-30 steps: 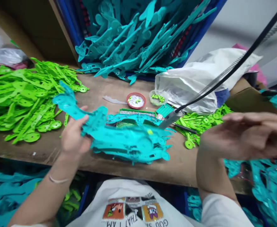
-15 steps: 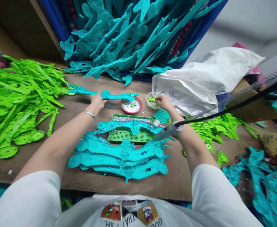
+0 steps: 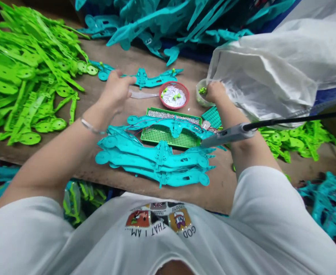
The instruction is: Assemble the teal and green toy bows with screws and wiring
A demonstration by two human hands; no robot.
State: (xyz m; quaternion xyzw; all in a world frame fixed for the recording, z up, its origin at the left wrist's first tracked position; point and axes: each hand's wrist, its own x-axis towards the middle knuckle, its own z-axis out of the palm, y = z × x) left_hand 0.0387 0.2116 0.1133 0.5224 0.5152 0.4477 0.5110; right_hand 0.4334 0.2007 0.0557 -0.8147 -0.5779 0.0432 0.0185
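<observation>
My left hand (image 3: 116,89) is closed around a long teal plastic part (image 3: 156,79), which lies crosswise at the back of the table. Small green pegs stand near both ends of that part. My right hand (image 3: 216,91) has its fingertips down in a clear round tub (image 3: 200,100) of small green plastic pieces (image 3: 202,91); the fingers are curled and what they pinch is hidden. Between the hands stands a red basket (image 3: 186,102) with white bits and a few green pieces. A pale flat strip (image 3: 142,95) lies beside my left hand.
Stacked teal parts (image 3: 156,164) lie in front of me, partly over a green tray (image 3: 170,138) with small metal pieces. A grey tool on a cable (image 3: 228,134) hangs by my right forearm. Green parts (image 3: 27,72) heap at left; a white sack (image 3: 271,76) sits at right.
The view has tilted down and shifted. My left hand still has the teal part, now lower against the table and with the hand nearer its left end. My right hand reaches deeper into the tub.
</observation>
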